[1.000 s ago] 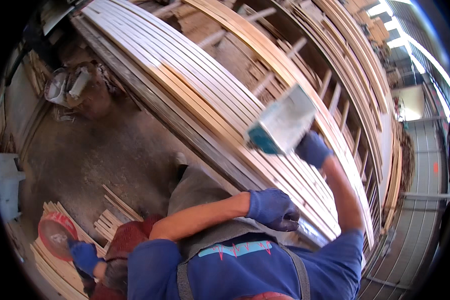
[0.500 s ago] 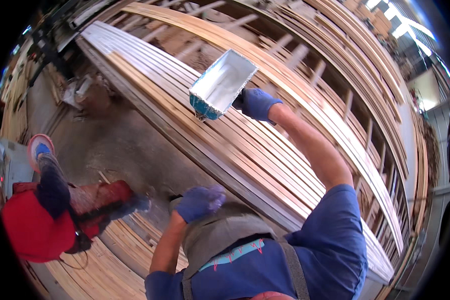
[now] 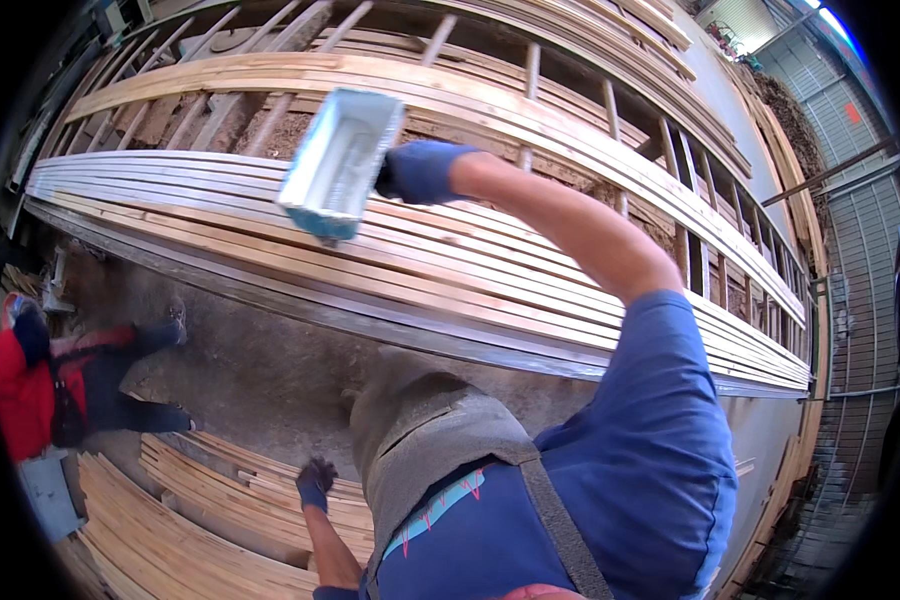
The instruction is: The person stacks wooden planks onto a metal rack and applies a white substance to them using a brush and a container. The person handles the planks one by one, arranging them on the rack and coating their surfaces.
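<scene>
My right hand [image 3: 425, 172], in a blue glove, is closed round the dark handle of a rectangular paint box [image 3: 338, 165]. This box is blue outside and coated white inside, with a ragged, crusted rim. It is above a row of long wooden boards [image 3: 410, 262] lying side by side; whether it touches them I cannot tell. The boards' far left stretch looks white, while bare wood shows on nearer ones. Down at my left side, my left hand [image 3: 316, 480], in a dark blue glove, hangs with its fingers loosely apart and nothing visible in it.
A person in red [image 3: 18, 390] stands at the left, across the concrete floor [image 3: 260, 350]. More boards [image 3: 200, 510] lie in stacks behind my left hand. Beyond the row, a long light plank [image 3: 530, 112] rests across wooden crossbars. A metal-sheet wall [image 3: 865, 260] rises at the right.
My view has turned right, and the paint box appears farther left along the boards. My left hand has dropped from before my apron to my side. The person in red appears farther left.
</scene>
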A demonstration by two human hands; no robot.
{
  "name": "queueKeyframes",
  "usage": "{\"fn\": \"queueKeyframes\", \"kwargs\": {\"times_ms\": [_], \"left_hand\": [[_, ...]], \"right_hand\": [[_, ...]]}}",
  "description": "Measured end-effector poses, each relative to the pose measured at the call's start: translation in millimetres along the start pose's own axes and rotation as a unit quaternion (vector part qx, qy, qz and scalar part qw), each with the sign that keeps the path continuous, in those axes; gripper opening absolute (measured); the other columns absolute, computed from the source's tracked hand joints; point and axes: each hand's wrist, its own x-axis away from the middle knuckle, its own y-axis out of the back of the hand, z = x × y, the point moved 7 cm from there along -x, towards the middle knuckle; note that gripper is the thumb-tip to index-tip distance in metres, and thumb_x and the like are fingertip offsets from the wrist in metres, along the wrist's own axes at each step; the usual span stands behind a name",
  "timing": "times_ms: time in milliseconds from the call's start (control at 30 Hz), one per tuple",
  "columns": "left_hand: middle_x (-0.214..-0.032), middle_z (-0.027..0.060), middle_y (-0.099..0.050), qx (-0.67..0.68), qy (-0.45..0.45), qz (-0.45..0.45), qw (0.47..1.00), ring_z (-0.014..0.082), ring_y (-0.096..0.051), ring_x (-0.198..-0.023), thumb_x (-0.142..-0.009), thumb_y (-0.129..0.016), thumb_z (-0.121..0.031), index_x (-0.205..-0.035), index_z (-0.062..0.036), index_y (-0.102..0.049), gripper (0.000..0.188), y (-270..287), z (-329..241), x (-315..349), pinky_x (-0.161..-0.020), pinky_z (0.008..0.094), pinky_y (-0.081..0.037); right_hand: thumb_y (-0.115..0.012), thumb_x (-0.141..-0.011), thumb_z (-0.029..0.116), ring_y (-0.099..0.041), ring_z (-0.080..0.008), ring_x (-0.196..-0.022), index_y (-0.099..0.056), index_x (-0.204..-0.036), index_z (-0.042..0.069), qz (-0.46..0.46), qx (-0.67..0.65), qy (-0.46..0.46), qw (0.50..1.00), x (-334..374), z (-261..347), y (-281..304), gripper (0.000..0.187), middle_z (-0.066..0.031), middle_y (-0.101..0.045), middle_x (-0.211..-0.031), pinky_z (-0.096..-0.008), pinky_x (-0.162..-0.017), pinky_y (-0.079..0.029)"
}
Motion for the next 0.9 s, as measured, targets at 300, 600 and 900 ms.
{"fn": "queueKeyframes", "kwargs": {"times_ms": [300,600,900], "left_hand": [[-0.106,0.0103,-0.069,0.122,0.142,-0.148,0.971,0.0288,-0.066,-0.077,-0.094,-0.048,-0.045,-0.119,-0.0146,-0.057,0.04,-198,295,199,-0.072,0.0405,-0.046],[-0.088,0.0154,-0.07,0.042,-0.165,0.013,0.985,0.0258,-0.068,-0.075,-0.096,-0.058,-0.026,-0.109,-0.0049,-0.062,0.025,-455,326,247,-0.063,0.0381,-0.058],[-0.084,0.0132,-0.069,0.032,0.101,-0.016,0.994,0.0246,-0.067,-0.071,-0.093,-0.056,-0.027,-0.108,-0.009,-0.062,0.024,-624,723,418,-0.06,0.0367,-0.054]], "right_hand": [[-0.053,-0.092,0.025,-0.065,-0.0372,-0.089,-0.064,-0.104,0.006,-0.003,-0.033,0.032,0.999,273,-147,-29,0.025,-0.0204,-0.068,-0.094,-0.0447,-0.078,-0.051],[-0.057,-0.088,0.02,-0.064,-0.0397,-0.091,-0.063,-0.101,0.006,0.029,0.019,-0.096,0.995,725,-346,-60,0.02,-0.0212,-0.068,-0.092,-0.0467,-0.077,-0.051],[-0.053,-0.091,0.023,-0.065,-0.0355,-0.086,-0.065,-0.1,0.007,0.019,-0.012,-0.03,0.999,908,-446,-85,0.022,-0.0183,-0.068,-0.093,-0.0435,-0.074,-0.051]]}}
